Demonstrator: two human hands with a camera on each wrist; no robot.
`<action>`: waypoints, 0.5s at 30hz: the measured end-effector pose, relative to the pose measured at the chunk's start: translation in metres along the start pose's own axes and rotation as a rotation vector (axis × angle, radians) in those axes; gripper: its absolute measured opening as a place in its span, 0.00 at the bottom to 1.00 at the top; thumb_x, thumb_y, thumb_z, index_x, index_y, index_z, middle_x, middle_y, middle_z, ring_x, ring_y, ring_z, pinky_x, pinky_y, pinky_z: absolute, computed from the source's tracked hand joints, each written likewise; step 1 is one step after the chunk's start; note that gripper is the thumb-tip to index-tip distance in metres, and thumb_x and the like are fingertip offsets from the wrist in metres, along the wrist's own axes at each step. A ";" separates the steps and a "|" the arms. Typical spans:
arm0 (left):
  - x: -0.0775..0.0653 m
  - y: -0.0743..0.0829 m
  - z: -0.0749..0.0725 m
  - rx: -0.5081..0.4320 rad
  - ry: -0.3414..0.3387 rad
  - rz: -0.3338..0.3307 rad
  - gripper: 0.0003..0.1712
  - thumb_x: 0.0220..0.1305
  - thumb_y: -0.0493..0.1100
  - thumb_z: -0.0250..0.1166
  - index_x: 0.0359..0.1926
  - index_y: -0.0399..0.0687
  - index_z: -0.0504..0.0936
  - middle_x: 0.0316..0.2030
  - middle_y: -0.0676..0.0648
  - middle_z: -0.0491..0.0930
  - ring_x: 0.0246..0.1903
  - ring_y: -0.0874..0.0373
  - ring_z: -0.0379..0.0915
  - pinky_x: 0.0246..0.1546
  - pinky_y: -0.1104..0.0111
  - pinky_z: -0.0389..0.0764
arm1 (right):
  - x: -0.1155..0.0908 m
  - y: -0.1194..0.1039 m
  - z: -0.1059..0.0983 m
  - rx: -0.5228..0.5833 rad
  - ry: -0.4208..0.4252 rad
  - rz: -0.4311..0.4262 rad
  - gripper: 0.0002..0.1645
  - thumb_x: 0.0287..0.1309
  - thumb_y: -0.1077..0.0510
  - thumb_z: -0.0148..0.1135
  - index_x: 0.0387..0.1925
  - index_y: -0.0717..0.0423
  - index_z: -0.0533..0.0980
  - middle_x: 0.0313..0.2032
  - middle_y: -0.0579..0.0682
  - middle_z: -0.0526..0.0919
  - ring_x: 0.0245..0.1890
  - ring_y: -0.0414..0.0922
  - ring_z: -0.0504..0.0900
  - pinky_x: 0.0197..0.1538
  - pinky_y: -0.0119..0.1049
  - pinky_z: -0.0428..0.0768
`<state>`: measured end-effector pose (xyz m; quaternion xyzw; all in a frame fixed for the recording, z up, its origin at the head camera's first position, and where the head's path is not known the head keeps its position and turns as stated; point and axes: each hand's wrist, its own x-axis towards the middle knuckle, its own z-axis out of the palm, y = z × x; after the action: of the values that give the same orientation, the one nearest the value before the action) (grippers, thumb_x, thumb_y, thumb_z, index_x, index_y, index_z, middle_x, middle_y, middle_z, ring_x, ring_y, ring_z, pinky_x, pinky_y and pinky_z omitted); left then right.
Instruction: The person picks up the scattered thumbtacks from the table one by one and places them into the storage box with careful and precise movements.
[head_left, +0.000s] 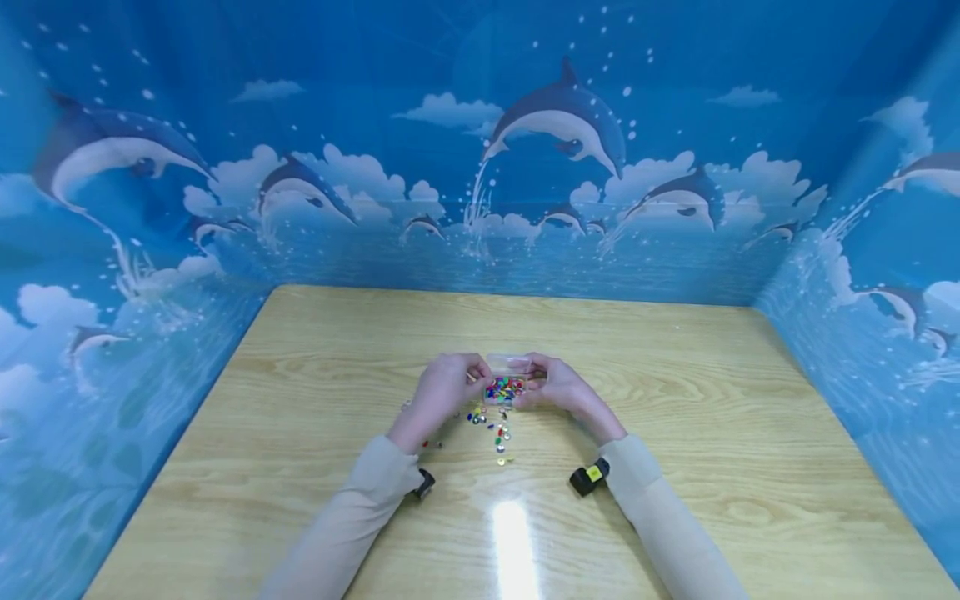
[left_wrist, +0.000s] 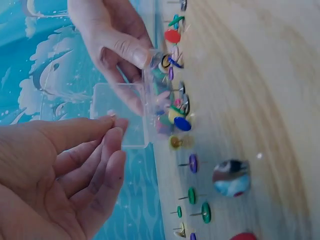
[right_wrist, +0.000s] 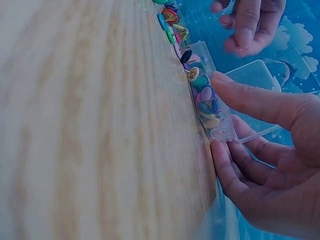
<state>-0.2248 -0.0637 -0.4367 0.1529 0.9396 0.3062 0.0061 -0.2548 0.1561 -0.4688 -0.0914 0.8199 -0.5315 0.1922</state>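
A small clear plastic box with its hinged lid raised sits on the table, full of colourful thumbtacks. My right hand grips the box at its right side, thumb on the near edge and fingers around the end. To the left of the box, my left hand has thumb and fingertips pinched together. A tiny thumbtack, mostly hidden by the fingers, shows at those tips. Loose thumbtacks in several colours lie scattered in front of the box.
The wooden table extends around both arms. A blue dolphin-print curtain stands behind it and along both sides. Some loose tacks lie beside the left forearm. Each wrist carries a small black camera.
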 end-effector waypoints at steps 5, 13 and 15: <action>-0.004 -0.004 0.000 -0.001 -0.021 -0.027 0.05 0.65 0.42 0.70 0.42 0.50 0.88 0.39 0.50 0.88 0.36 0.57 0.84 0.47 0.61 0.84 | 0.001 -0.001 0.002 -0.006 -0.003 0.005 0.42 0.44 0.67 0.79 0.64 0.58 0.74 0.50 0.58 0.76 0.44 0.49 0.74 0.45 0.34 0.78; -0.014 -0.027 -0.027 0.006 0.026 -0.118 0.06 0.66 0.41 0.70 0.43 0.50 0.87 0.40 0.50 0.87 0.36 0.57 0.83 0.40 0.63 0.85 | 0.001 -0.001 0.001 0.004 -0.003 0.013 0.43 0.43 0.68 0.78 0.64 0.59 0.73 0.49 0.57 0.76 0.40 0.47 0.72 0.44 0.35 0.77; -0.018 -0.035 -0.035 0.010 0.025 -0.138 0.06 0.66 0.42 0.70 0.43 0.50 0.87 0.40 0.50 0.87 0.36 0.56 0.83 0.40 0.62 0.85 | 0.001 0.000 0.000 0.009 -0.005 0.014 0.44 0.43 0.68 0.78 0.65 0.59 0.73 0.49 0.57 0.75 0.40 0.46 0.72 0.43 0.34 0.77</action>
<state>-0.2216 -0.1160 -0.4296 0.0837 0.9494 0.3024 0.0148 -0.2557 0.1554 -0.4690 -0.0863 0.8177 -0.5334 0.1985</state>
